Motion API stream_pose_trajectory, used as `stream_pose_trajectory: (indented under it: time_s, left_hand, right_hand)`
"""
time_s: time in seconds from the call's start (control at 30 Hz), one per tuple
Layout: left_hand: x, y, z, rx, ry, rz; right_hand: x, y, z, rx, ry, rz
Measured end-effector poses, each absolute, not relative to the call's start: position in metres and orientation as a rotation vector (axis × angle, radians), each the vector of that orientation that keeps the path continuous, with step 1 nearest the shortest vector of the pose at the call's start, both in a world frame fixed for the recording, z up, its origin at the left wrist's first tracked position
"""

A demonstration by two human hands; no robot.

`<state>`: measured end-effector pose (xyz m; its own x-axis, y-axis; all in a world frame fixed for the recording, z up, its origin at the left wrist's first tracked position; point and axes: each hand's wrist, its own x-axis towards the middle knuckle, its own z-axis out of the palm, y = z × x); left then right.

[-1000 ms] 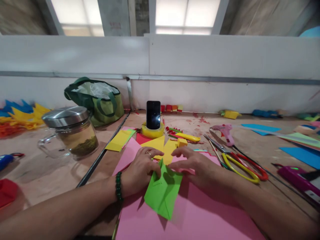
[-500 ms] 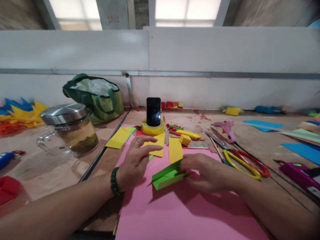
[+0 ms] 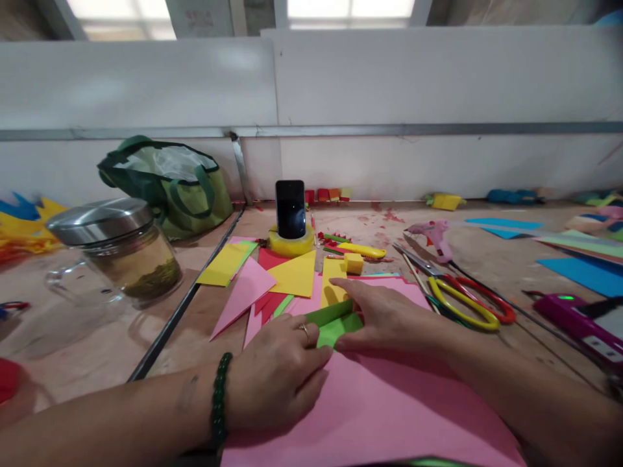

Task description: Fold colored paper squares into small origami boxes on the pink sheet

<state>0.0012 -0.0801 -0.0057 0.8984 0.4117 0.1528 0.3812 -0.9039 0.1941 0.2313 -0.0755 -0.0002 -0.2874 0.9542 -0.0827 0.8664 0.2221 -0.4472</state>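
A folded piece of green paper (image 3: 335,329) with raised sides lies between my hands, over the pink paper sheets (image 3: 389,408). My left hand (image 3: 287,366), with a ring and a green bead bracelet, is closed on its left end. At the right end my right hand (image 3: 384,318) grips it, thumb near and fingers on the far side. Just beyond are a yellow paper strip (image 3: 333,275) and a small yellow paper cube (image 3: 354,263). Parts of the green piece are hidden by my fingers.
A phone (image 3: 291,209) stands in a yellow tape roll (image 3: 292,243). Scissors (image 3: 462,301), a yellow cutter knife (image 3: 363,250) and a pink glue gun (image 3: 435,237) lie to the right. On the left are a glass tea mug (image 3: 131,259) and a green bag (image 3: 195,207).
My left hand has come down and right from above the paper and closed on the green piece's left end. The green piece is now held at both ends. The view has shifted slightly.
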Motion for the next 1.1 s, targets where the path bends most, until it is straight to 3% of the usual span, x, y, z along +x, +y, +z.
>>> stream_pose_trajectory:
  time_s: [0.23,0.4,0.63,0.93,1.1]
  left_hand:
    - [0.002,-0.090,0.003,3.003,0.618,0.171]
    - [-0.002,-0.095,0.000,3.045,0.632,0.305]
    - [-0.003,-0.080,-0.008,2.887,0.723,0.303]
    - [-0.002,-0.061,-0.014,2.567,0.909,0.697]
    - [0.000,-0.060,-0.008,2.418,0.801,0.626]
  right_hand:
    - [0.254,-0.064,-0.003,-1.802,-2.302,0.776]
    - [0.260,-0.064,0.005,-1.767,-2.315,0.849]
    - [0.257,-0.056,0.003,-1.423,-2.404,0.815]
    - [0.235,-0.069,0.001,-1.161,-2.094,0.992]
    - [0.223,-0.079,-0.007,-1.122,-2.027,0.945]
